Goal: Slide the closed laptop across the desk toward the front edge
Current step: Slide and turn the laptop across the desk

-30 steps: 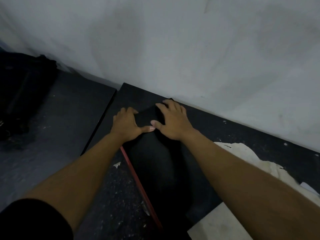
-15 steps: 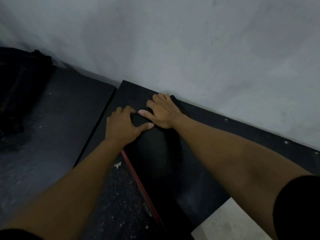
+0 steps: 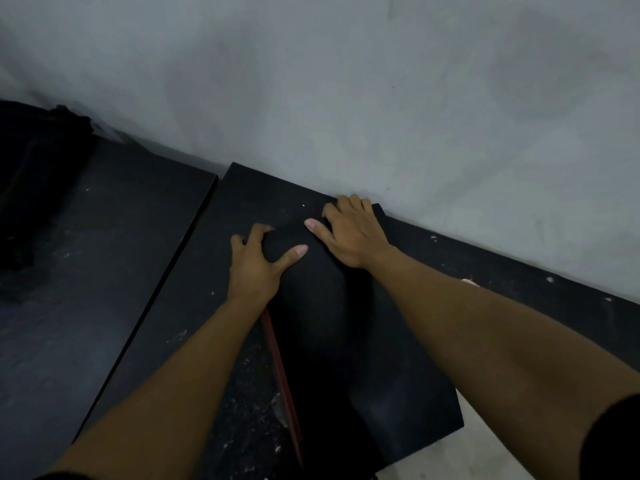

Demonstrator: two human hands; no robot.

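Laptop (image 3: 346, 341) matte black, flat, red-edged; left hand (image 3: 256, 268), right hand (image 3: 353, 233) fingers curled over far edge.

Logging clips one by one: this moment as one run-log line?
left hand: grips laptop far-left corner | right hand: hooked over far edge by wall | laptop: closed, flat on desk

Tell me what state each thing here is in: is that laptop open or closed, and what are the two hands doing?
Laptop: closed, lying flat on the desk, far end close to the wall.
Left hand: fingers curled over the laptop's far left corner, thumb on the lid.
Right hand: fingers hooked over the laptop's far edge, thumb spread on the lid.
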